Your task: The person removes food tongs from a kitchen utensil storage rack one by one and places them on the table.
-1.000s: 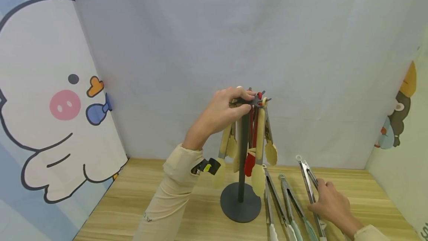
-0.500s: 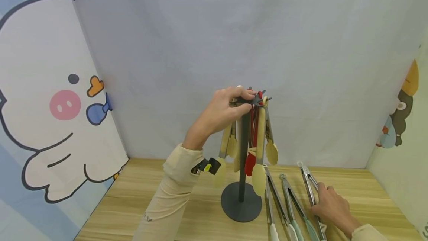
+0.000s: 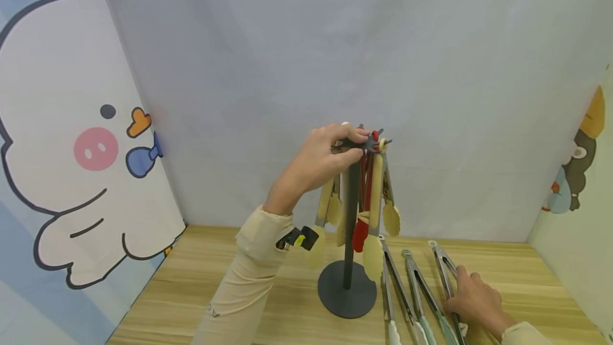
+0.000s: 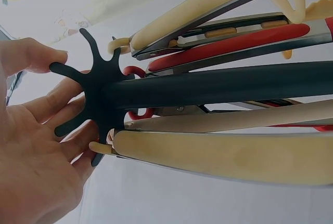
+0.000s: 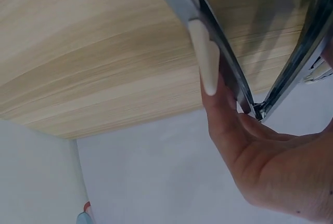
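Left hand (image 3: 323, 153): thumb and fingers pinch the pronged top of dark tong stand (image 3: 348, 260); palm faces the prongs in left wrist view
Stand: upright on wood-grain desk (image 3: 517, 260), round base down
Hung on stand: several pairs, including yellow tongs (image 3: 377, 190) and red tongs (image 3: 361, 236), hanging by end loops, heads down
Right hand (image 3: 474, 300): grips steel tongs (image 3: 444, 276), fingers curled round the legs
Steel tongs: rightmost pair, hinge end pointing away from person, legs partly spread; cannot tell if lifted off desk
Laid on desk: green-tipped tongs (image 3: 428, 292) beside steel pair; white-tipped tongs (image 3: 399, 284) next, nearest stand base
Sleeves: cream, both arms
Backdrop: grey cloth, cartoon panel (image 3: 67, 121) left
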Action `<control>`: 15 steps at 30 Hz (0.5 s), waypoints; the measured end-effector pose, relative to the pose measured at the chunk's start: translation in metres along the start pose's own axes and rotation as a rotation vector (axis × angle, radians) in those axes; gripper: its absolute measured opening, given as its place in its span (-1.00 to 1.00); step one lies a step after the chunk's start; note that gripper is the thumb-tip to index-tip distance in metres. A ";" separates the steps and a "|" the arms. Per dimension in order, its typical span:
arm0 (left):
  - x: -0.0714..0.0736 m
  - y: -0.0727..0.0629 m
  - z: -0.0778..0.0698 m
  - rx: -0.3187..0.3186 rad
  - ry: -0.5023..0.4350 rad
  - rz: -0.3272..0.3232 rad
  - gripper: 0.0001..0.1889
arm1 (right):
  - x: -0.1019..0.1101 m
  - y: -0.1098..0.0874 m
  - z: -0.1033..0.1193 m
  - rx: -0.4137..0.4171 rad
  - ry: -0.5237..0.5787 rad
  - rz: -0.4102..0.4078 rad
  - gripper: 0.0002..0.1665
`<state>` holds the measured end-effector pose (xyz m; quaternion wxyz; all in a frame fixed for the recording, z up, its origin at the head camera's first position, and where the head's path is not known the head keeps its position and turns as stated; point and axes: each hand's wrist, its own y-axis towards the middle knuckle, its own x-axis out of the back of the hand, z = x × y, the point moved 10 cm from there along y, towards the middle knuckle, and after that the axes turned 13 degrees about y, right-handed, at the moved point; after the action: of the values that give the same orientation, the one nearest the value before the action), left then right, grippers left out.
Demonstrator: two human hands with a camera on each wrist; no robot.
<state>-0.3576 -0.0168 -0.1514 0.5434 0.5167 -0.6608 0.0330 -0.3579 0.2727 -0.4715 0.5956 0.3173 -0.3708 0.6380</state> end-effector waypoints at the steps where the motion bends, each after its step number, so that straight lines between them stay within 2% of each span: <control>1: 0.000 0.000 0.000 0.002 0.001 -0.001 -0.68 | -0.001 0.000 -0.001 0.001 0.001 0.004 -0.13; 6: 0.000 0.000 0.000 0.006 -0.002 -0.006 -0.69 | -0.003 0.001 -0.003 0.014 -0.006 0.012 -0.17; 15: 0.000 0.000 0.001 0.018 -0.005 -0.005 -0.71 | -0.012 0.003 -0.015 -0.002 -0.048 0.044 -0.06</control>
<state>-0.3586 -0.0178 -0.1518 0.5371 0.5233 -0.6606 0.0359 -0.3589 0.2789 -0.4893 0.5727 0.3238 -0.3927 0.6427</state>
